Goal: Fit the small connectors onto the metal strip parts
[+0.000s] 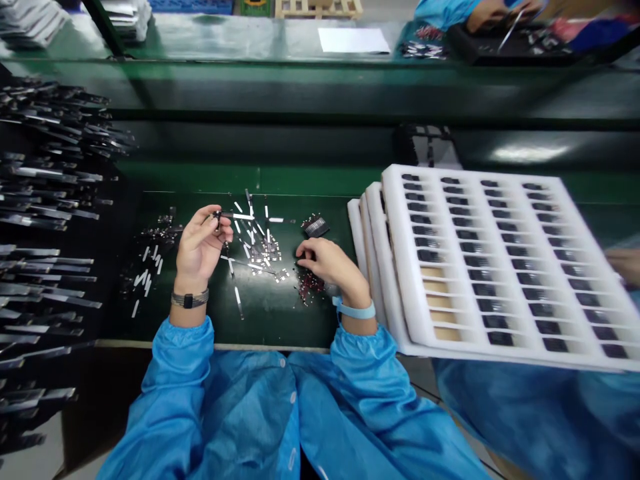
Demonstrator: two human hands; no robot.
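Note:
My left hand (194, 248) is raised over the left part of the green bench, fingers closed on a small flex cable (243, 217) with a dark end and a white strip pointing right. Below and right of it lies a loose scatter of similar strips and small metallic pieces (265, 252). My right hand (330, 261) has its thumb and fingertips pinched together, just above a pile of tiny dark-red parts (311, 287); what it pinches, if anything, is too small to make out. Beyond that hand sits a small black ribbed block (317, 228).
Stacked white foam trays (397, 267) with black parts in slots stand at the right. A rack of dark strips (45, 260) fills the left side. More white strips (145, 277) lie left of my left hand. A co-worker's hands (487, 15) work across the bench.

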